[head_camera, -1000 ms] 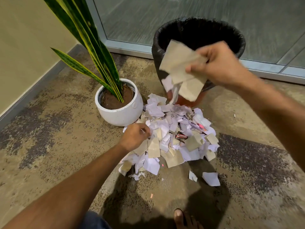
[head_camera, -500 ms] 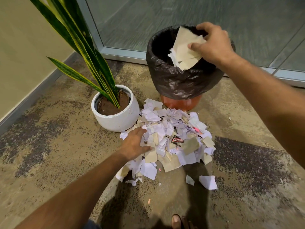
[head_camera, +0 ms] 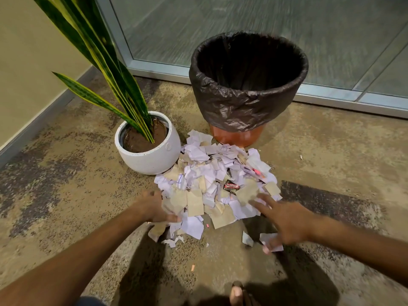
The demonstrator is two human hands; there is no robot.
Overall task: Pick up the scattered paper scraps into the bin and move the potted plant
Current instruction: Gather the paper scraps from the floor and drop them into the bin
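Mottled floor (head_camera: 66, 195), glass wall (head_camera: 242, 29); left hand (head_camera: 154, 208) gripping scraps (head_camera: 209, 184), right hand (head_camera: 284, 219) spread, empty.

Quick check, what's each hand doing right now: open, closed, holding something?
Left hand: at the near-left edge of the paper scraps; grip cannot be told.
Right hand: open, fingers spread, holding nothing.
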